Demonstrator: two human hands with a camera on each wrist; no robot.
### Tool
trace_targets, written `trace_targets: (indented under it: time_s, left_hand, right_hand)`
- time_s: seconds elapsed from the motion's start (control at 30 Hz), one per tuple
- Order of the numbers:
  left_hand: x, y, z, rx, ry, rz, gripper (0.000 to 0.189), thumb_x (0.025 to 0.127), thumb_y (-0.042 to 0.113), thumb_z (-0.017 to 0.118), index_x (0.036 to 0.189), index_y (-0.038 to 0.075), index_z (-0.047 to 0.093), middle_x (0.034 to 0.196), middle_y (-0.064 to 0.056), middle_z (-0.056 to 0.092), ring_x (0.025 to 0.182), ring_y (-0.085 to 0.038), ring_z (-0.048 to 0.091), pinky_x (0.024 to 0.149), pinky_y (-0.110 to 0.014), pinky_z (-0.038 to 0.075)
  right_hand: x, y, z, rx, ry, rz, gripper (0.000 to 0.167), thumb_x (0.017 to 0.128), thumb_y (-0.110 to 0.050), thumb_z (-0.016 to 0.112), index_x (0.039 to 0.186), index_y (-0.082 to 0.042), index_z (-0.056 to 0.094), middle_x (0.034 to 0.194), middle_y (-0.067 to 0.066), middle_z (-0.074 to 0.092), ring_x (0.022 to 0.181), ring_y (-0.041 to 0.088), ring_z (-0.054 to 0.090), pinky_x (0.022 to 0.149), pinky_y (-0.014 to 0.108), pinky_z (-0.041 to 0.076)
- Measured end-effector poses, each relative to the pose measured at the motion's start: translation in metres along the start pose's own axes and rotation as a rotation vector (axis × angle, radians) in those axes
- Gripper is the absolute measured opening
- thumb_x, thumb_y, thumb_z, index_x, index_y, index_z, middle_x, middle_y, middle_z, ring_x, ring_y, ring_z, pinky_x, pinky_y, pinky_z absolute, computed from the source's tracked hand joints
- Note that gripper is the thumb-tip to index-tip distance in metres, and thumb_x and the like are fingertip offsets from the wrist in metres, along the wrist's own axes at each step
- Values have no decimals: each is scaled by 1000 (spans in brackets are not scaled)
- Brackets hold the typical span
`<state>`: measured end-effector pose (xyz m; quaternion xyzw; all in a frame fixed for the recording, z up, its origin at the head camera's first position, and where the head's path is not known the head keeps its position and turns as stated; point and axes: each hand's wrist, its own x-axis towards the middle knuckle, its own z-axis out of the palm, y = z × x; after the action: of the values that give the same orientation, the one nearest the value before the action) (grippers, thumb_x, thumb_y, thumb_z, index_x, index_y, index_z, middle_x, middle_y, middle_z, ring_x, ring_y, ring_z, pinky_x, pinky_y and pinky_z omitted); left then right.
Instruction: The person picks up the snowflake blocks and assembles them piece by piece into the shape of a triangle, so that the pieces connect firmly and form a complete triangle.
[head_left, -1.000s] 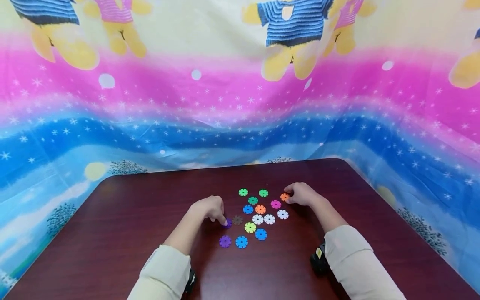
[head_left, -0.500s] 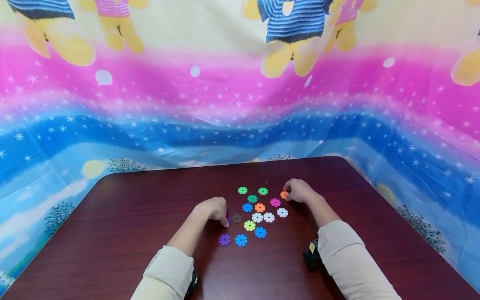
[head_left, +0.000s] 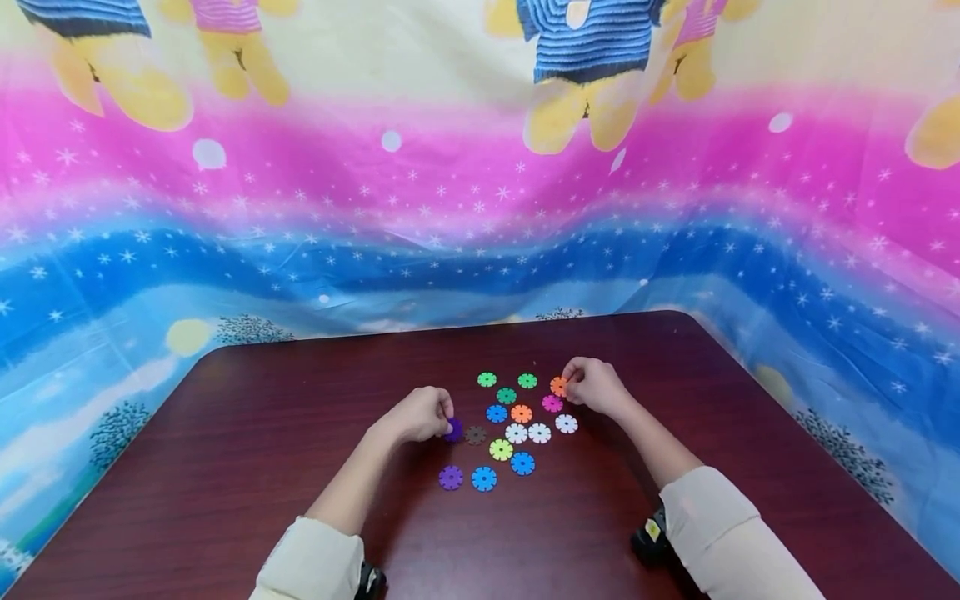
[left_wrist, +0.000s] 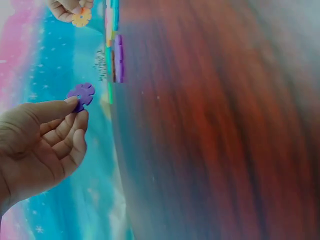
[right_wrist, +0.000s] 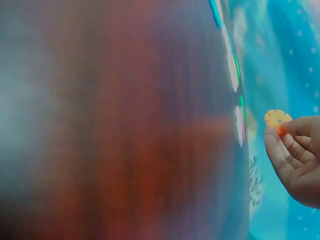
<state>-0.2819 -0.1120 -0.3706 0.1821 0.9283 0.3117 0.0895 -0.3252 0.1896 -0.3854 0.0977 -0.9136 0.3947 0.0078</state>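
Note:
Between thumb and fingers my left hand pinches a purple notched plastic disc, raised off the table in the left wrist view. On the other side, my right hand holds an orange notched disc by its edge, also lifted. Nearest the left hand are a brown disc and a second purple disc lying flat. A magenta disc lies just below the right hand's orange one. White discs and another orange disc lie between the hands.
More discs spread over the dark red wooden table: green, blue and yellow-green. A printed cloth hangs behind and along the sides of the table. Black wrist cameras sit under the sleeves.
Both discs have come up from the table: the purple one in the left hand's pinch, the orange one in the right hand's, which has shifted slightly left.

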Motion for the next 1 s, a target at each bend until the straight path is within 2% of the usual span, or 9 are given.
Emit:
trace_targets:
  time_s: [0.13,0.27,0.53,0.73,0.83,1.0]
  left_hand:
    - [-9,6,-4,-40,103,32,11,81,-2,65,81,5,57,68,-1,54,60,-14,50,55,-27,42]
    - [-20,15,-4,-80,164,62,9,82,0,64,82,6,57,71,0,55,63,-14,49,55,-28,43]
    - [-36,35,5,-122,186,180,11,83,4,66,82,8,56,71,3,57,66,-13,53,57,-26,48]
    - [-40,42,11,-166,198,232,11,82,4,67,82,9,57,73,4,58,67,-10,55,60,-23,49]
    - [-41,44,12,-175,205,254,12,82,4,67,82,10,57,74,4,59,67,-10,56,61,-22,50]
    - [-41,47,13,-162,214,275,13,82,2,68,82,9,57,75,4,57,66,-10,54,60,-22,49]
  right_hand:
    - [-17,-14,6,125,-2,-3,10,83,4,57,93,2,59,78,10,58,66,20,63,63,35,54]
    - [-32,-29,14,252,-13,-18,10,84,3,58,94,2,59,78,11,59,69,24,65,65,37,54]
    - [-61,-57,30,515,-61,-5,15,84,1,62,96,7,56,81,15,58,73,30,66,66,37,54]
    - [-72,-68,37,709,-118,49,15,87,0,58,98,8,53,81,14,61,74,33,66,69,37,54]
    - [-75,-70,39,763,-139,68,15,88,0,57,100,8,51,81,13,63,75,33,66,70,37,54]
    - [-76,-72,39,790,-160,78,19,89,-3,58,102,9,50,82,12,64,73,26,66,70,35,54]
